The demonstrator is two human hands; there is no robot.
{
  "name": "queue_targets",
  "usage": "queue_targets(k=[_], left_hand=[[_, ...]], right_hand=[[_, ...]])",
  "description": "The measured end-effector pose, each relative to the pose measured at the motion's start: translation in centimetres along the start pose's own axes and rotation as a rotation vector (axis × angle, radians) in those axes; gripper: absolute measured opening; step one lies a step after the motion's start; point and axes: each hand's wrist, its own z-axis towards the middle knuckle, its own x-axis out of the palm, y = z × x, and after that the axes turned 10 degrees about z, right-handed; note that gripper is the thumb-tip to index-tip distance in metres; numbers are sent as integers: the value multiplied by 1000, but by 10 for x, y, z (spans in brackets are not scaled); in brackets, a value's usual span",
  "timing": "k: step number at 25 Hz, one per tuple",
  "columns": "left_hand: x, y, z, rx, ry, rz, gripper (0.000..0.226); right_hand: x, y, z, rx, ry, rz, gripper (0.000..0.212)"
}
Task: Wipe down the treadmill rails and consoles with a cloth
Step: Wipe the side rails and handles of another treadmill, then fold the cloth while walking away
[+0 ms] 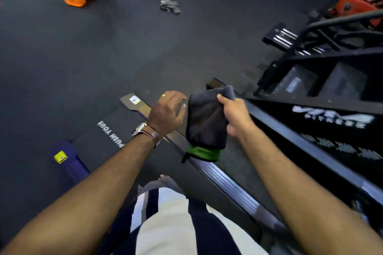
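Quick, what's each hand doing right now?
Left hand: fingers curved at the edge of the grey cloth; grip cannot be told.
Right hand: closed on the cloth's top edge.

I am standing in a gym. Before me lies a treadmill belt (pixel 110 133) with the words "PUSH YOUR" printed on it, and a ribbed side rail (pixel 234 188) runs beside it. On my right, a black machine panel (pixel 310 130) carries a blurred logo that seems to read "FITNESS". Farther back, orange weight plates (pixel 354 7) sit on a dark rack (pixel 323 20). The floor (pixel 103 47) is dark matting.
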Motion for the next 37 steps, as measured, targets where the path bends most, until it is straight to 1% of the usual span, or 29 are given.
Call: queue_targets(k=[1,3,5,7,8,10,11,12,14,17,21,25,29,33,35,37], left_hand=[[-15,14,-7,-30,-9,35,18],[-46,46,-22,-131,-48,108,21],[-69,73,-29,-223,-83,147,22],[-97,108,-45,-323,-115,222,21],[-109,123,-52,-362,-135,253,21],[-133,158,-66,-432,-156,292,22],[-145,176,-74,-471,-172,316,23],[-155,197,-83,-511,-190,346,24],[-178,242,-98,-585,-216,399,25],[-220,315,-100,-648,-207,474,26],[-306,411,-69,-693,-213,585,26],[-373,483,-42,-721,-240,635,27],[-432,569,-3,-725,-315,713,29],[-480,660,47,-725,-416,800,29],[-495,705,66,-751,-470,817,29],[-504,751,81,-791,-512,825,27]], right_hand=[[15,4,1,-29,33,-92,14],[50,7,-3,-137,124,-403,19],[82,14,-5,-293,174,-657,21],[134,13,-10,-474,314,-864,22],[159,12,-11,-562,381,-948,20],[212,6,-12,-703,487,-1083,9],[242,1,-14,-752,535,-1123,10],[272,-6,-15,-787,581,-1139,17],[335,-21,-13,-834,651,-1130,30],[438,-35,-5,-877,731,-1108,35],[581,-22,-14,-981,839,-978,27],[700,1,-26,-1077,908,-867,18],[826,32,-31,-1095,994,-705,26],[944,64,-21,-1181,1057,-483,23],[994,70,-8,-1209,1120,-438,22],[1047,69,12,-1176,1179,-437,16]])
